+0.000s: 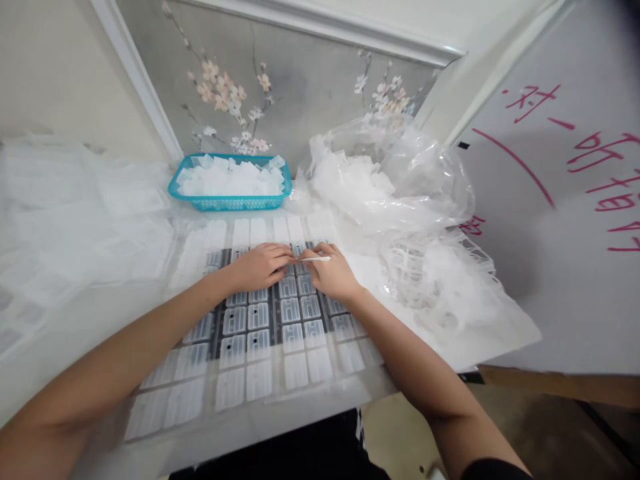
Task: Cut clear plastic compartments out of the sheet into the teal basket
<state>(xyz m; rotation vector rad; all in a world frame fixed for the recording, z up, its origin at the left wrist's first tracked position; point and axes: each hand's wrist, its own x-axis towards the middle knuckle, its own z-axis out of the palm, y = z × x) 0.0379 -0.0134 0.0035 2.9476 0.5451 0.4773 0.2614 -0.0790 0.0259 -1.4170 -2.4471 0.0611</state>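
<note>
A translucent plastic sheet of small rectangular compartments (297, 371) lies in front of me, with dark strips showing beneath its middle part. Some compartments on the left carry black dots. Over the upper middle of the sheet, my left hand (263, 268) is bent with its fingertips closed; whatever they hold is hidden. Close beside it, my right hand (333, 275) is closed around a thin white stick (321, 259), whose end points right. Both hands' fingertips almost meet above the compartments.
Behind the sheet stands a blue basket (230, 203) full of small translucent pieces. A clear plastic bag (400, 190) of similar pieces is to its right. Loose plastic frames (440, 287) pile up at right, stacked sheets (75, 220) at left. A whiteboard (565, 280) with red writing borders the right.
</note>
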